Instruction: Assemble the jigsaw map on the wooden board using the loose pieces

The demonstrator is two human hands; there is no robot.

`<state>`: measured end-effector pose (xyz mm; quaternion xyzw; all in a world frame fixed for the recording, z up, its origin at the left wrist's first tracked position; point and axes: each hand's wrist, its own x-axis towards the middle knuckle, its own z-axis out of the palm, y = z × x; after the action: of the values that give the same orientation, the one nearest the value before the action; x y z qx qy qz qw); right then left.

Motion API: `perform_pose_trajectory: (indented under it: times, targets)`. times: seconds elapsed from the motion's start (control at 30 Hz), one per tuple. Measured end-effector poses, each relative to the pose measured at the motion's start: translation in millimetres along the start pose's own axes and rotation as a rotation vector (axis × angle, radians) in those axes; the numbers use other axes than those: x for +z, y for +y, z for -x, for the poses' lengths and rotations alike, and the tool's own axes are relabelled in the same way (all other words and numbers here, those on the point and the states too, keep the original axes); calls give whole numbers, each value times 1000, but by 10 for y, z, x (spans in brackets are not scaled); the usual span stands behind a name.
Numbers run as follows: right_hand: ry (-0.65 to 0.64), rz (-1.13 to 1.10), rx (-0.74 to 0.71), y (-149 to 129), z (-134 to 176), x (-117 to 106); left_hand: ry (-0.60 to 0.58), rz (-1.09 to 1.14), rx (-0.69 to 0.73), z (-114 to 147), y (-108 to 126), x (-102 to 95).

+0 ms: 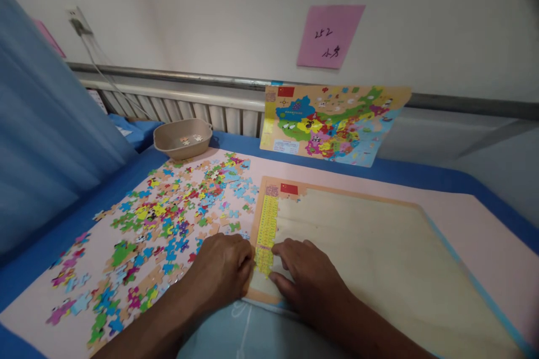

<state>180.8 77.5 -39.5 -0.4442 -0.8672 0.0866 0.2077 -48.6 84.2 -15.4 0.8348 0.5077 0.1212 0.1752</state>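
A puzzle board [357,235] with an orange and blue border lies in front of me, its middle bare. Along its left side runs a joined strip of yellow puzzle pieces [266,224], with a red flag piece [288,189] near the top corner. My left hand [227,263] is closed at the board's left edge; whatever its curled fingers may hold is hidden. My right hand [305,272] rests over the board, thumb and forefinger apart, their tips at the right side of the yellow strip's lower end. Many loose puzzle pieces [170,219] are spread left of the board.
A beige basin [183,140] holding a few pieces stands at the back left. The printed map picture [332,123] leans against the wall rail. A blue curtain [54,123] hangs on the left. A pink note [330,36] is stuck on the wall.
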Motion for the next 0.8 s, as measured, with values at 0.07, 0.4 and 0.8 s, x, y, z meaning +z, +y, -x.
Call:
perform_pose_trajectory:
  times: [0.07, 0.4, 0.8]
  targets:
    - [-4, -10, 4, -6, 8, -6, -13, 6, -11, 4, 31, -28]
    - [-2, -33, 31, -2, 27, -23, -56, -33, -69, -6, 103, 8]
    - [-12, -38, 38, -2, 32, -19, -35, -79, -82, -12, 114, 81]
